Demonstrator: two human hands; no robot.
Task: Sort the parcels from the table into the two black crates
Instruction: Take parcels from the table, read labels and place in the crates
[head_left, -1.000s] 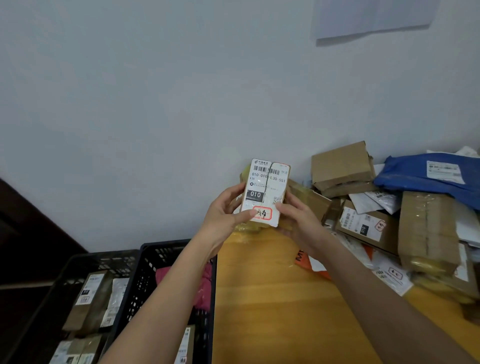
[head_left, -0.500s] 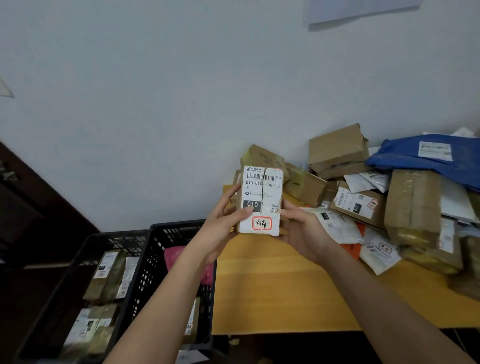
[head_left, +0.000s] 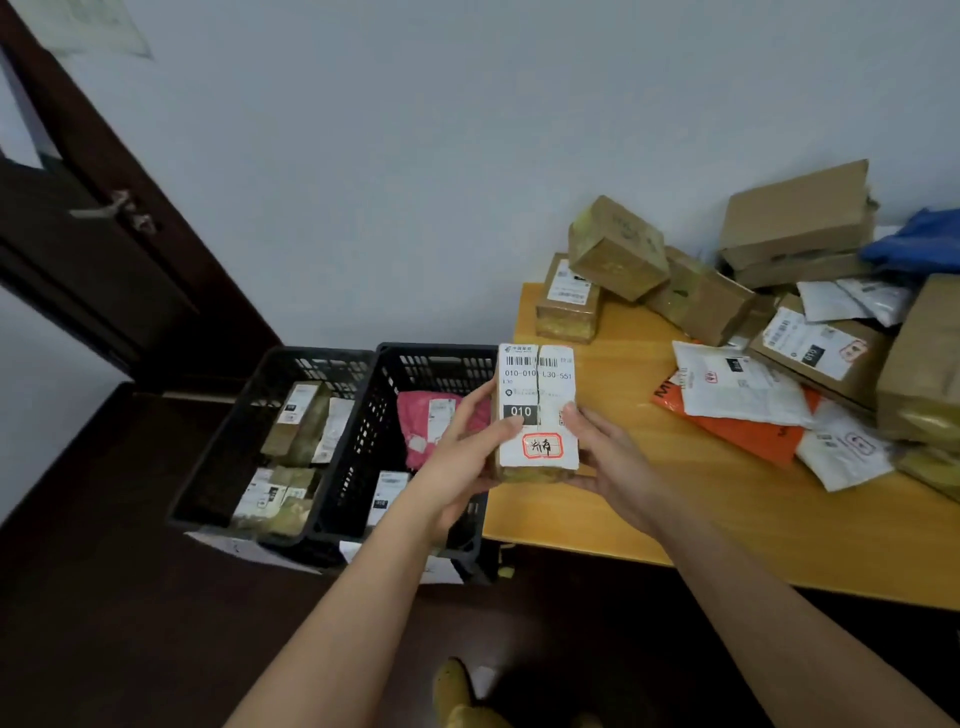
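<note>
I hold a small brown parcel upright, its white shipping label facing me with a red-ringed mark near the bottom. My left hand grips its left side, thumb on the label. My right hand grips its right side. The parcel hangs over the table's left edge, beside the right black crate, which holds a pink bag and a few labelled parcels. The left black crate holds several brown boxes. More parcels are heaped on the wooden table.
Both crates stand on the dark floor against the table's left side. A white wall is behind; a dark wooden door is at the left. A blue bag, an orange mailer and white mailers lie in the heap.
The view has tilted down and left, showing the floor and both crates. The parcel in both hands now sits lower, at the table's left edge next to the right crate.
</note>
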